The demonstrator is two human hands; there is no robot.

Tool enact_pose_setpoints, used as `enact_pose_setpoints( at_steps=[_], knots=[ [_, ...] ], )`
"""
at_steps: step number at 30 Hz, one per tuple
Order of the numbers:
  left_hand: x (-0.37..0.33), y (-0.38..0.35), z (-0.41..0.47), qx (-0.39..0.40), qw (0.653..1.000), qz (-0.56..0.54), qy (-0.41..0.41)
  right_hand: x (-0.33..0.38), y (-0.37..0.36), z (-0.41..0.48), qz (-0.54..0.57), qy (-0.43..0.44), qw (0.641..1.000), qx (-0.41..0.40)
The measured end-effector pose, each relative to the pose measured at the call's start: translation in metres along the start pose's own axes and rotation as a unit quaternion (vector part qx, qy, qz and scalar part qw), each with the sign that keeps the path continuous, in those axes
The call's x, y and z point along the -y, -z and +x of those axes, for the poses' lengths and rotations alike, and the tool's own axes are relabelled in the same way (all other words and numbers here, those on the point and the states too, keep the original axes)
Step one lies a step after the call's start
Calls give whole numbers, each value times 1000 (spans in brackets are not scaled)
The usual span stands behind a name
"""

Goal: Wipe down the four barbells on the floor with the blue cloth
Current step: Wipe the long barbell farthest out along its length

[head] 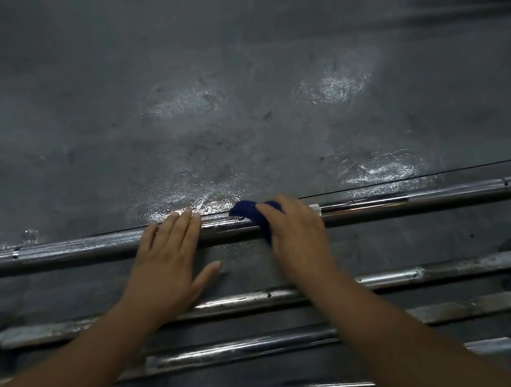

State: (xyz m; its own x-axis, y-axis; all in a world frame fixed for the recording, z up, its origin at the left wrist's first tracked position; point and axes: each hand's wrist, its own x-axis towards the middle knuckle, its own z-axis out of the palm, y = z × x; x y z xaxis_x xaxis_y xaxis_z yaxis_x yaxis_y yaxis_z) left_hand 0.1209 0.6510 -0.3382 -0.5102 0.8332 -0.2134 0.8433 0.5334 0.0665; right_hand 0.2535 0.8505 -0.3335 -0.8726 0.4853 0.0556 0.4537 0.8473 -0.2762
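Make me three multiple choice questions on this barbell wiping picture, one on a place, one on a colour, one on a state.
1. The cloth lies on: A the farthest barbell; B a bench; C a shelf.
2. The cloth is: A red; B blue; C white.
3. The left hand is: A fisted; B flat on the barbell; C holding the cloth.
Key: 1 A, the right hand holds it there; 2 B, dark blue shows beside that hand; 3 B, it lies straight-fingered across the barbell.
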Motion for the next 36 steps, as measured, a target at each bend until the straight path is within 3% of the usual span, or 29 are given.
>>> enact_pose_setpoints(
  at_steps=[2,4,6,7,9,12,13,15,17,18,19,21,23,24,27,29,32,34,36],
  knots=[
    [2,0,-1,-2,1000,3,-5,-38,8,-6,-10,-29,999,-25],
    [2,-2,-1,-3,1000,7,-6,-54,12,-17,17,-159,983,-91],
    [1,-3,-1,6,1000,10,-8,-28,-2,-15,39,-250,962,-107],
    [0,-3,-1,10,1000,8,-5,-6,-9,-12,56,-249,962,-99],
    [0,-2,-2,11,1000,1,4,26,-16,-9,62,-131,988,-60],
    [3,-4,-1,2,1000,-10,0,0,1,-2,1,35,999,14],
    [4,-3,-2,-1,1000,-12,-2,-21,9,-3,-30,34,999,20],
    [5,-3,-2,-6,1000,-17,-3,-66,23,-10,-48,-94,994,-37],
    [5,-3,-3,-4,1000,-20,-4,-67,21,-17,-8,-230,969,-94],
    [5,-3,-2,-5,1000,-19,-6,-51,14,-18,-5,-255,962,-98],
    [5,-3,-2,-5,1000,-18,-5,-27,6,-18,0,-254,963,-86],
    [5,-2,-3,-2,1000,-16,-2,6,-2,-18,-1,-146,989,-30],
    [6,-2,-2,-2,1000,-17,-3,-5,3,-13,-27,-33,999,22],
    [6,-2,-3,-1,1000,-17,-4,-26,10,-10,-35,-17,999,36],
    [7,-3,-4,-1,1000,-10,-7,-76,30,-10,-41,-162,986,-18],
    [6,-4,-4,1,1000,-7,-8,-51,27,-14,-44,-216,975,-30],
    [4,-5,-3,3,1000,-7,-2,8,14,-19,-30,-119,992,19],
    [5,-6,-3,2,1000,-10,-4,2,23,-14,-7,-50,997,62],
    [6,-6,-4,-3,1000,-14,-7,-34,39,-8,-30,-78,991,108]
  ],
)
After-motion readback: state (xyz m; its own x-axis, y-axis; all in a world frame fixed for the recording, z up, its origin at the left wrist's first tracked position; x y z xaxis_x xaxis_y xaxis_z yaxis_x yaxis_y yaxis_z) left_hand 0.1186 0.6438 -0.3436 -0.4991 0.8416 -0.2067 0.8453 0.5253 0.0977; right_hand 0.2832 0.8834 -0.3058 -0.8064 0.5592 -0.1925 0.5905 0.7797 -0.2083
